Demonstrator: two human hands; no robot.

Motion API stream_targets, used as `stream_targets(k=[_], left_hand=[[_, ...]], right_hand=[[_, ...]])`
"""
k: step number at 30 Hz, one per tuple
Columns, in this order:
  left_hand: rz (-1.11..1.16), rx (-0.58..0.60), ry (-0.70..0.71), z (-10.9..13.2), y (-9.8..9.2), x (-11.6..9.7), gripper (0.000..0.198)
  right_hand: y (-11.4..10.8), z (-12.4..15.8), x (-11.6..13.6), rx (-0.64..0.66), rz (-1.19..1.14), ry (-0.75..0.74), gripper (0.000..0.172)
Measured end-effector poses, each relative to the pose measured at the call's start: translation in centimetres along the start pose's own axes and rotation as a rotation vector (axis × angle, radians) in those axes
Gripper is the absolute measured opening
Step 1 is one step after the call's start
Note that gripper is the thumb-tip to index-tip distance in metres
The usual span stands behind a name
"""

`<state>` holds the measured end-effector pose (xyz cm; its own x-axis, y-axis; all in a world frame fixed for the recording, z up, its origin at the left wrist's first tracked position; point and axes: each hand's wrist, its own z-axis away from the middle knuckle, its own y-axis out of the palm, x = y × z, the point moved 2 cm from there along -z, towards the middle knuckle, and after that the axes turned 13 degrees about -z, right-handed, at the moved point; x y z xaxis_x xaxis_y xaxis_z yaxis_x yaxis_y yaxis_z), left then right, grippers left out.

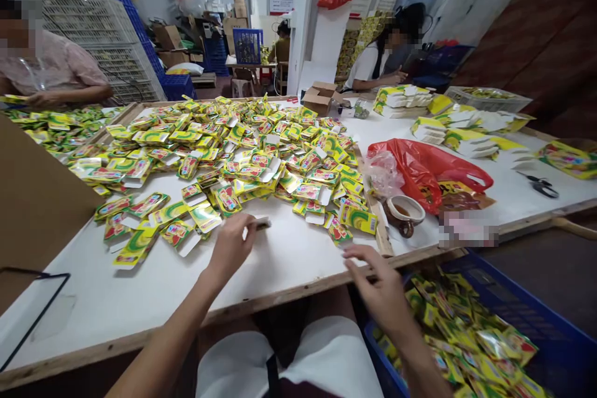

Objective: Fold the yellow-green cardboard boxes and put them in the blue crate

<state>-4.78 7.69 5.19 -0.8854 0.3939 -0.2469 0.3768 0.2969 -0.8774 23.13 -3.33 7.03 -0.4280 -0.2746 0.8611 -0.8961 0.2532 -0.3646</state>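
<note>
Small yellow-green printed cartons (226,199) lie heaped on the white table (289,258), several with white end flaps standing open. At the near edge of the heap, my left hand (233,239) pinches one small carton (262,222) between thumb and fingers, seen nearly edge-on. My right hand (373,280) hovers over the front edge of the table with fingers spread and slightly curled, nothing visible in it. Below and right of that hand, a blue basket (504,286) holds many more such cartons (476,336).
A wooden strip (380,230) divides the table. Right of it are a cup of brown liquid (405,208), a red plastic bag (420,165), scissors (541,186) and stacked flat cartons (471,140). A cardboard panel (41,199) stands at left. Other people sit at left and at the back.
</note>
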Motion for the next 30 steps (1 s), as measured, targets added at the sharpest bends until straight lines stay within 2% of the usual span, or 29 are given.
stream_targets(k=[2, 4, 5, 7, 10, 14, 17, 20, 22, 27, 30], left_hand=[[0.186, 0.097, 0.035, 1.1, -0.7, -2.3, 0.013], [0.360, 0.210, 0.021, 2.3, -0.5, -4.1, 0.011], [0.440, 0.219, -0.030, 3.0, -0.2, -4.6, 0.009], [0.608, 0.142, -0.179, 4.2, 0.7, -4.9, 0.013], [0.783, 0.045, -0.316, 5.9, 2.2, -4.9, 0.023], [0.807, 0.119, -0.307, 6.7, 3.1, -5.1, 0.013], [0.805, 0.102, -0.268, 6.3, 3.2, -5.4, 0.011], [0.861, 0.033, -0.299, 6.0, 3.4, -5.6, 0.018], [0.885, 0.021, -0.307, 5.9, 3.5, -5.7, 0.023], [0.762, 0.060, -0.286, 5.9, 2.7, -5.7, 0.015], [0.779, 0.045, -0.343, 5.9, 2.3, -5.8, 0.016]], right_hand=[[5.1, -0.2, 0.1, 0.086, -0.167, -0.039, 0.015], [9.0, -0.4, -0.4, 0.161, -0.301, -0.035, 0.020], [10.3, -0.4, -0.8, 0.176, -0.351, -0.022, 0.020], [11.7, -0.4, -1.8, 0.155, -0.422, 0.012, 0.018], [11.9, -0.6, -2.9, 0.148, -0.468, 0.047, 0.015], [10.8, -1.5, -2.9, 0.215, -0.431, 0.013, 0.012], [10.3, -2.4, -2.8, 0.204, -0.401, -0.023, 0.016], [10.4, -2.8, -3.1, 0.178, -0.482, 0.044, 0.010], [10.4, -2.8, -3.3, 0.148, -0.533, 0.074, 0.020], [10.3, -2.4, -2.2, 0.255, -0.458, -0.052, 0.010], [10.4, -2.5, -1.6, 0.234, -0.438, -0.059, 0.010]])
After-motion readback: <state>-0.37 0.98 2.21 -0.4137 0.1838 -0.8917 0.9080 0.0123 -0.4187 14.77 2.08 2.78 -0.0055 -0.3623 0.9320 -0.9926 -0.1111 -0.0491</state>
